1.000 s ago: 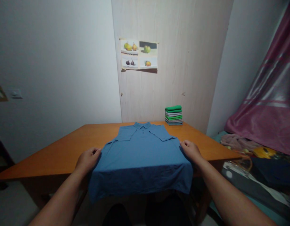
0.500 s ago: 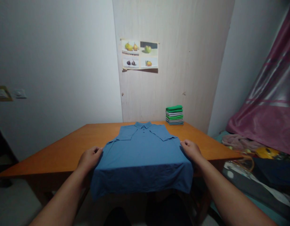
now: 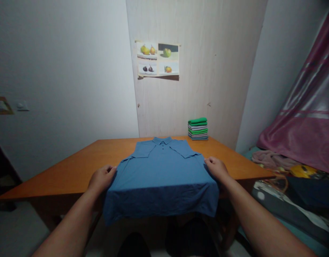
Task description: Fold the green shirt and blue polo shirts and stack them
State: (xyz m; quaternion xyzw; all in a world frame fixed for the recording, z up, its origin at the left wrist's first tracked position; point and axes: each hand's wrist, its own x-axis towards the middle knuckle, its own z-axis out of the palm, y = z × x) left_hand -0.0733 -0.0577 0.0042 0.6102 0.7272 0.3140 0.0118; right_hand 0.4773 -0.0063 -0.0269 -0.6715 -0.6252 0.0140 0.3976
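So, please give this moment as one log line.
left hand: pinches shirt; right hand: pinches its opposite side; shirt: spread on table, bottom hanging; folded clothes: far end

One left hand [image 3: 102, 177] and one right hand [image 3: 215, 167], two in all. One shirt [image 3: 161, 171], with one collar [image 3: 162, 141], two sleeves [image 3: 143, 150] and two buttons [image 3: 162, 145] in sight. One table [image 3: 86, 160]. One pile of folded clothes [image 3: 198, 129]; its layers, small from here, come to perhaps eight, hard to count surely. One paper sheet [image 3: 158, 71] with four pictures [image 3: 168, 53]. Two wall plates [image 3: 22, 106]. One curtain [image 3: 300, 135].
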